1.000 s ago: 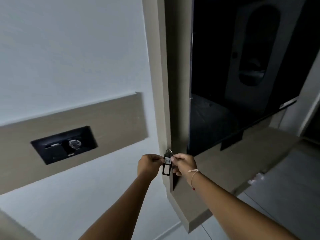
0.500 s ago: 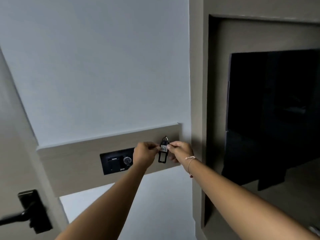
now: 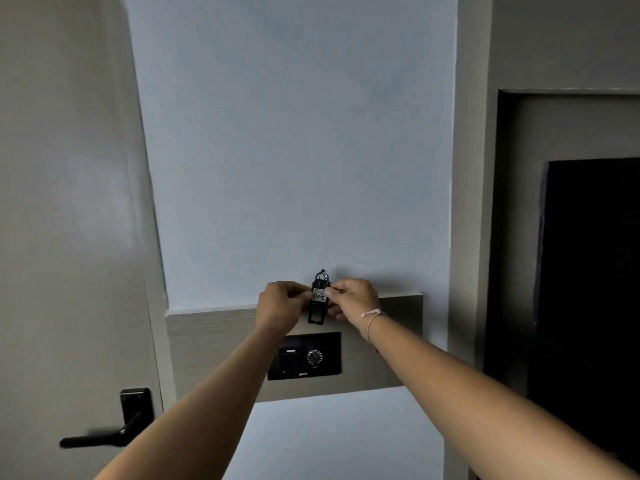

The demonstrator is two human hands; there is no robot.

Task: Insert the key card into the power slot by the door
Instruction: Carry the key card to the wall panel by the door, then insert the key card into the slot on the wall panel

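A small black key card (image 3: 317, 303) with a white label and a metal ring on top is held upright in front of the wall. My left hand (image 3: 280, 308) pinches its left edge and my right hand (image 3: 353, 299) pinches its right edge; a thin bracelet circles the right wrist. Just below the card, a black power-slot panel (image 3: 304, 356) with a narrow slot on its left and a round dial on its right is set into a wood-grain wall strip (image 3: 207, 336). The card hangs a short way above the panel, not touching it.
A door (image 3: 62, 237) fills the left side, with a black lever handle (image 3: 104, 436) low down. A recess with a dark television screen (image 3: 588, 289) lies to the right. White wall spans the middle.
The view has swung left and the wall panel now sits centred below my hands. Both hands kept their hold on the key card and now sit above the panel rather than to its right.
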